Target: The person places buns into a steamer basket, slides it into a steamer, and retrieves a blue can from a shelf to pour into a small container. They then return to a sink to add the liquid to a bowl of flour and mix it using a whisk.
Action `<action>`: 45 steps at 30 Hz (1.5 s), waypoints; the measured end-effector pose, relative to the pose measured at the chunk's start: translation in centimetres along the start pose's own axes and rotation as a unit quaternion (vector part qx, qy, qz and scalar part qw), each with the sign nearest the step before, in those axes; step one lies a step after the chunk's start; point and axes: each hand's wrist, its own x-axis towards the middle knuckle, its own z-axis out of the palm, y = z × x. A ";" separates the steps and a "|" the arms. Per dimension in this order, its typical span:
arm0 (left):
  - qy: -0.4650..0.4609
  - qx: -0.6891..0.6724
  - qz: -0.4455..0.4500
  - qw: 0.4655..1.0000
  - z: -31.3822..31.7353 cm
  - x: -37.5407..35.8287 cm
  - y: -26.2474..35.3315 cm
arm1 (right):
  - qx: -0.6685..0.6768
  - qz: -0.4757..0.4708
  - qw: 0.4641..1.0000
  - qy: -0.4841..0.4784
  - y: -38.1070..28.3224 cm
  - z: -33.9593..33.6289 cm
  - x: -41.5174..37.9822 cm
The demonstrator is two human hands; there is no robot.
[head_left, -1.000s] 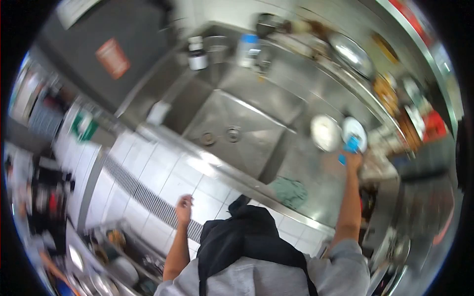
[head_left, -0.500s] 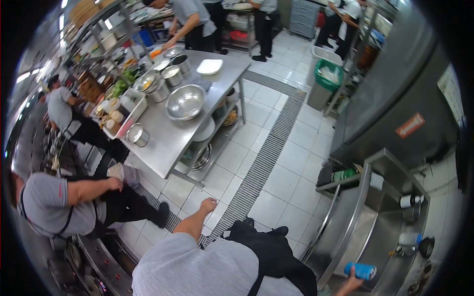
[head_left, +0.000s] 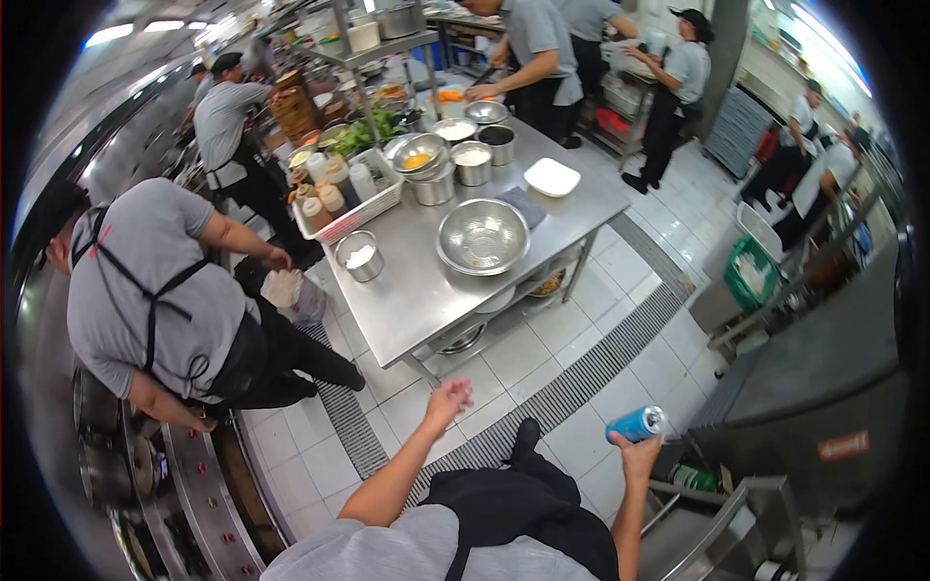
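Observation:
My right hand (head_left: 636, 455) is wrapped round a blue can (head_left: 636, 424), held up over the tiled floor at the lower right. My left hand (head_left: 449, 402) is raised in front of me, fingers apart and slightly curled, with nothing in it. Beyond my left hand stands a steel table (head_left: 407, 315). On it are a large perforated steel bowl (head_left: 482, 237), a small steel pot with white contents (head_left: 359, 257), a white square container (head_left: 552, 177) and a basket of sauce bottles (head_left: 354, 218).
A person in a grey shirt (head_left: 165, 281) stands close on the left beside the stove (head_left: 208, 494), holding a plastic bag (head_left: 294, 295). Several people work farther back. A floor drain (head_left: 572, 373) crosses the tiles. A steel sink (head_left: 717, 533) is at the lower right.
The view has swung right and up, bringing the steel table nearer the middle. My right hand has moved from over the sink to in front of me with the can.

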 end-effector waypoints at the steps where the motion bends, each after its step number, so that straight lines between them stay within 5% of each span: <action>1: 0.022 -0.026 0.012 0.999 -0.2 1.2 1.8 | -0.006 0.003 1.000 -0.028 -0.5 1.9 1.5; 6: 0.079 -0.108 0.056 0.989 0.4 5.9 11.6 | 0.024 -0.029 0.979 -0.201 -4.8 10.6 6.6; 13: 0.110 -0.210 0.056 0.970 1.8 15.1 15.5 | -0.045 -0.126 0.904 -0.406 -10.6 19.2 11.4; 23: -0.017 -0.297 0.082 0.951 -4.2 22.5 18.7 | -0.029 -0.159 0.893 -0.421 -13.0 33.6 15.4; 25: 0.066 -0.075 0.142 0.985 -6.6 23.4 20.2 | -0.015 -0.159 0.893 -0.422 -13.4 35.9 15.9; 26: 0.065 -0.076 0.145 0.984 -8.1 23.9 21.6 | 0.001 -0.155 0.894 -0.419 -14.0 37.1 16.2; 28: 0.240 0.041 0.279 0.929 -11.0 25.1 24.7 | -0.016 -0.123 0.896 -0.426 -14.7 38.8 16.7; 32: 0.438 0.099 0.291 0.845 -18.2 28.4 31.5 | -0.027 -0.162 0.897 -0.411 -15.3 41.7 17.2; 39: 0.535 0.193 0.165 0.806 -21.2 34.3 34.5 | -0.123 -0.164 0.897 -0.391 -17.8 45.3 18.0; 45: 0.598 0.232 0.159 0.751 -20.8 36.1 34.0 | -0.173 -0.116 0.863 -0.461 -18.0 42.3 20.3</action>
